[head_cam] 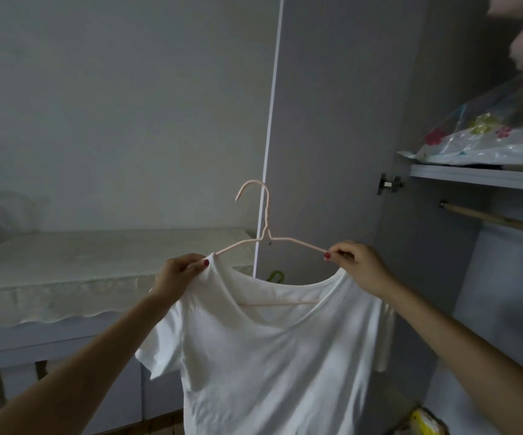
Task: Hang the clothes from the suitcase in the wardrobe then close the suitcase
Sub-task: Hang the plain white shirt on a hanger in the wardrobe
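Observation:
A white T-shirt (263,350) hangs in front of me on a pale pink wire hanger (266,215), whose hook points up and left. My left hand (180,271) pinches the shirt's left shoulder where it meets the hanger arm. My right hand (355,262) pinches the hanger's right arm at the collar edge. The hanger's lower bar shows through the neck opening. The wardrobe's wooden rail (498,219) runs at the right, under a grey shelf (479,177). The suitcase is out of sight.
The grey wardrobe door (332,120) stands open behind the shirt, with a hinge (390,183) at its edge. A plastic bag with flower prints (489,133) lies on the shelf. A table with a pale cloth (65,271) stands at the left.

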